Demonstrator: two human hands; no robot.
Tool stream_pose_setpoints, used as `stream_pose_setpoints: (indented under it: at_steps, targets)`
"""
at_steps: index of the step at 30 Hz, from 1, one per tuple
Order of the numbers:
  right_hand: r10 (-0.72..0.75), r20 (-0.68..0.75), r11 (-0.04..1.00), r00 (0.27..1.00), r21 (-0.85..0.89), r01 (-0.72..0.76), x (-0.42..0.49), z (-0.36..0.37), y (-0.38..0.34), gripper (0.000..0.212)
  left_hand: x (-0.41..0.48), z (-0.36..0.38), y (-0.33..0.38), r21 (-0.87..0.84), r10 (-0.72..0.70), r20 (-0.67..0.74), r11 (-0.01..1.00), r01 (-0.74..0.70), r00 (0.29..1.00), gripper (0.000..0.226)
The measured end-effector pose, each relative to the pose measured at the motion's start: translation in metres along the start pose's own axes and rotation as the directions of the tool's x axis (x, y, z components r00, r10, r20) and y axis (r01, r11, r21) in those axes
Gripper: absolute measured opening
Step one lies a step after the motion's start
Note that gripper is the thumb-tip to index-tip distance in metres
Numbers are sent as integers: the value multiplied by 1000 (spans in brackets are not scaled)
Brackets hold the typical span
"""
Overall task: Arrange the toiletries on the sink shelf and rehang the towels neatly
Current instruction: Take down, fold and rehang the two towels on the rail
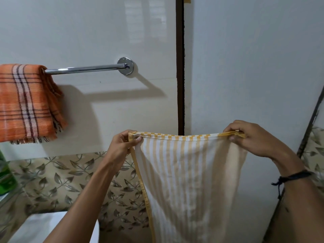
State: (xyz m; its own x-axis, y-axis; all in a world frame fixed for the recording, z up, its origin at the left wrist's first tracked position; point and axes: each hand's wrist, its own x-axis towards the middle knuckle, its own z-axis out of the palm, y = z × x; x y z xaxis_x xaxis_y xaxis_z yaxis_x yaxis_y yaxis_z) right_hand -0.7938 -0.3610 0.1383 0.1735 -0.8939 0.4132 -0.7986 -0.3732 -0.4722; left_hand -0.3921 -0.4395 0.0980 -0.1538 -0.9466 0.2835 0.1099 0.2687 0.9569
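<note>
Both hands hold up a yellow-striped towel (189, 174) by its top corners, left hand (122, 146) and right hand (249, 137) each pinching the edge. Beyond, an orange plaid towel (26, 104) hangs folded over the left end of a chrome towel bar (84, 69).

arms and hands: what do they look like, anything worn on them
The left hand and right hand are bare, no gloves, and both forearms show no sleeves. A thin dark cord bracelet is tied round the right wrist, loose ends dangling from its knot. Nothing shows on the left wrist; no watch or rings visible.
</note>
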Motion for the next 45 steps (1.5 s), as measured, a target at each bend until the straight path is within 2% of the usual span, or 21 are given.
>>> stream_pose_setpoints:
  at_steps: [2, 7, 11, 13, 15, 17, 19, 20, 22, 24, 26, 29, 33, 36, 38, 45]
  targets:
    - [32, -7, 999, 999, 10, -32, -2, 1, 0, 21, 1, -2, -3, 38, 14, -65, 999, -11, 998, 14]
    - [116, 20, 992, 993, 46, -117, -9, 4, -15, 9, -3, 1, -4, 133, 22, -149, 991, -2, 989, 24]
    - [221, 6, 966, 975, 138, -220, 2, 27, -22, 26, -2, 12, -13, 246, -13, -320, 964, 97, 947, 21]
    - [252, 41, 955, 967, 151, -256, 10, 34, -22, 29, -2, 12, -13, 217, -53, -384, 965, 146, 922, 21]
    - [200, 141, 957, 970, 184, -224, 8, 27, -23, 25, -5, 7, -7, 162, -75, -333, 977, 136, 940, 22]
    - [151, 226, 933, 962, 288, -214, 1, 15, -28, 19, -8, 0, 5, 151, -77, -271, 981, 122, 959, 16]
    - [244, 165, 910, 956, 303, -284, 13, 20, -26, 23, -5, -3, 6, 172, -123, -290, 969, 178, 949, 13]
    - [323, 109, 908, 940, 244, -341, 24, 29, -24, 31, -3, -1, 2, 175, -156, -337, 958, 225, 929, 13]
    - [491, 13, 868, 871, 81, -490, 41, 58, -28, 47, 0, 8, -12, 164, -199, -421, 943, 290, 885, 18]
    - [554, -47, 830, 831, 109, -547, 42, 87, -40, 50, -8, 28, -18, 94, -242, -442, 945, 313, 864, 15]
    - [578, -74, 807, 812, 199, -556, 31, 104, -56, 50, -28, 53, -21, 12, -301, -392, 943, 332, 869, 9]
    - [571, -35, 793, 821, 283, -540, 15, 130, -72, 55, -58, 85, -35, -8, -336, -315, 936, 352, 887, 7]
    - [517, -4, 816, 856, 305, -491, 5, 153, -87, 36, -77, 113, -46, 69, -280, -242, 950, 304, 929, 17]
    - [486, -8, 830, 874, 317, -459, 1, 156, -96, 25, -81, 122, -45, 137, -218, -189, 960, 245, 957, 10]
    - [491, 2, 809, 871, 369, -457, 0, 156, -94, 26, -82, 122, -45, 185, -176, -153, 961, 204, 972, 1]
    - [452, 90, 722, 887, 547, -424, -7, 145, -88, 53, -86, 122, -29, 320, -119, 16, 941, 108, 993, 19]
